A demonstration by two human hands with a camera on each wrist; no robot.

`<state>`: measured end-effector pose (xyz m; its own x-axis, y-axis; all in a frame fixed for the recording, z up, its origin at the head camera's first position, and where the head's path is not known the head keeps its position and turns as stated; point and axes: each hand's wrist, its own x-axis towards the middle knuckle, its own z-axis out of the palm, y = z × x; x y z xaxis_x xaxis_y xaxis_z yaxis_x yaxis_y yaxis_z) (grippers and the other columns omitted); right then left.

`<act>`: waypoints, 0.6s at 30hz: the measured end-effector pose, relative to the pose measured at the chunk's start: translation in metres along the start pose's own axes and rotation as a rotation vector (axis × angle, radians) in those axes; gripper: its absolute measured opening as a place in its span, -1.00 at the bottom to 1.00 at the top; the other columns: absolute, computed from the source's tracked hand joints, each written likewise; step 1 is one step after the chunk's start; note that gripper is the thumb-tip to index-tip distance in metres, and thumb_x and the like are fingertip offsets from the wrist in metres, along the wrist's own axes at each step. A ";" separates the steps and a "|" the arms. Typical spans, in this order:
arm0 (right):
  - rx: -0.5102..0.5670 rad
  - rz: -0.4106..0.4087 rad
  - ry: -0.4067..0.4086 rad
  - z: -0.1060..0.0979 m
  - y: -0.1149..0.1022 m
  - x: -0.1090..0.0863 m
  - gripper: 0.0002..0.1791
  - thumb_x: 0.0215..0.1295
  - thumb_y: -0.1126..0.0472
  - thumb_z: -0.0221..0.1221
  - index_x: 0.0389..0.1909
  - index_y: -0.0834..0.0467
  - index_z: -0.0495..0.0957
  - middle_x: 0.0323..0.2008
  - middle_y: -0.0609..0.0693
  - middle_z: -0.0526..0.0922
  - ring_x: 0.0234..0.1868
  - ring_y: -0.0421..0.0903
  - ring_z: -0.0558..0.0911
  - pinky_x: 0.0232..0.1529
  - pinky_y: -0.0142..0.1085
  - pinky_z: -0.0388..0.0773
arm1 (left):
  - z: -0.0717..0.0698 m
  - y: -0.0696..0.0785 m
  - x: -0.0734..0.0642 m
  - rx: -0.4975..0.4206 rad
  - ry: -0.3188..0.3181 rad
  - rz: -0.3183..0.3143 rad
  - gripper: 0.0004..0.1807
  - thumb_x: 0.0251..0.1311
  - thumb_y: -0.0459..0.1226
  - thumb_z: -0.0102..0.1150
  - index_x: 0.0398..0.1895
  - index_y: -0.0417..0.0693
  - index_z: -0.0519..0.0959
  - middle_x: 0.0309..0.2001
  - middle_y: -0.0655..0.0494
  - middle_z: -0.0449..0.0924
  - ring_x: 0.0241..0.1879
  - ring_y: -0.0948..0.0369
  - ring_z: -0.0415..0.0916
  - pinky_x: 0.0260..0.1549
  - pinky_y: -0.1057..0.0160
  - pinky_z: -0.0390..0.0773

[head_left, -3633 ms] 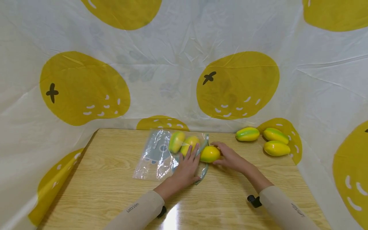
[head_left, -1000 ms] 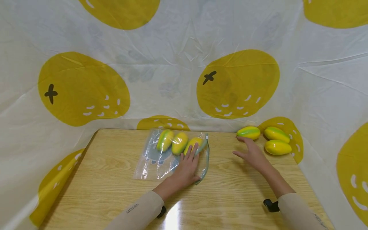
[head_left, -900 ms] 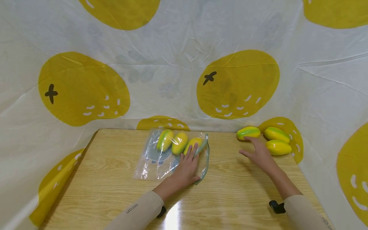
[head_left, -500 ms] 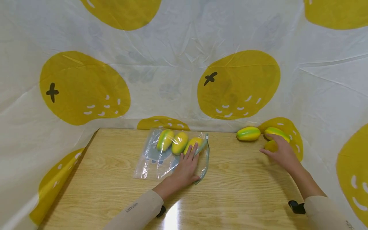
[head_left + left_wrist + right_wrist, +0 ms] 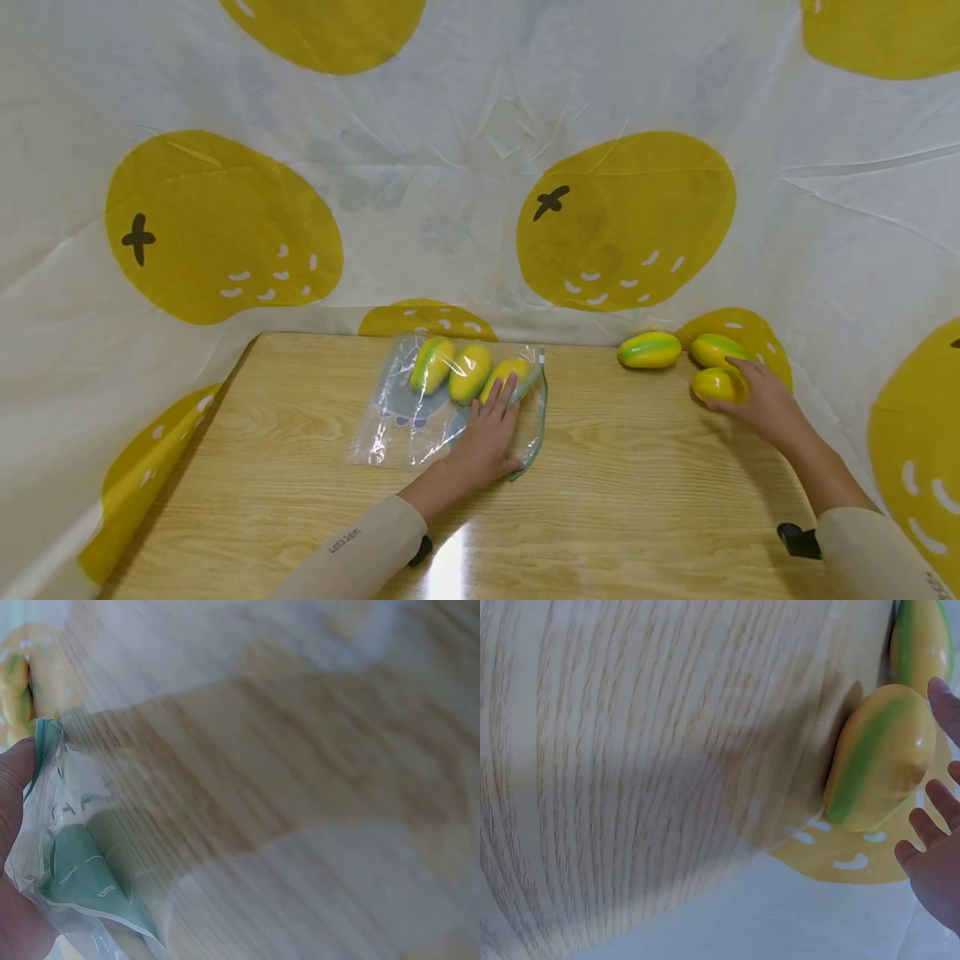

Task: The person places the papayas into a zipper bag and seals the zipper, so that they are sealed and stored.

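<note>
Since half a second ago, the right hand (image 5: 765, 408) has moved a little farther to the person's right, and it has come to the glossy yellow, egg-shaped plastic-looking fruit (image 5: 714, 385); the left hand (image 5: 483, 437) has stayed in its place. This yellow fruit lies on the light wood-grain worktop (image 5: 300, 408), just at the right hand, between its thumb on the near side and its fingers on the far side. So far as it can be seen, its long axis runs sideways, with the visible end pointing to the left hand, so I judge that closing thumb and fingers across its width matters most. Clearly the right hand is nearer; the left one is well apart. The right hand's fingers are spread, and I cannot tell if they already touch the fruit. Just beyond them rests one yellow-green oval fruit (image 5: 717, 349), and another green-striped yellow oval fruit (image 5: 649, 350) lies to the left of the right hand. The left hand holds nothing clenched: its straight fingers rest on the clear plastic bag (image 5: 393, 437), whose green-edged mouth faces toward the right hand, with three similar yellow-green fruits (image 5: 469, 375) inside.
</note>
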<state>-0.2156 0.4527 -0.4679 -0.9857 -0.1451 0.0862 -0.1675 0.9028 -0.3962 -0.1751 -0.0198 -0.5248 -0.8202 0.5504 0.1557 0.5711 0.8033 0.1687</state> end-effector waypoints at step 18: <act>-0.081 0.040 -0.024 0.012 0.013 0.000 -0.09 0.14 0.04 0.51 0.32 0.46 0.29 0.15 0.71 0.26 0.12 0.66 0.26 0.06 0.47 0.24 | -0.001 0.000 0.002 -0.019 0.000 -0.001 0.28 -0.07 0.16 0.59 0.59 -0.27 0.12 0.69 -0.16 -0.40 0.65 -0.19 -0.20 0.32 -0.42 0.32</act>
<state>-0.2183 0.4592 -0.4842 -0.9919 -0.1170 0.0499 -0.1269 0.9375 -0.3239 -0.1768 -0.0191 -0.5240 -0.8210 0.5494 0.1553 0.5706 0.7997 0.1870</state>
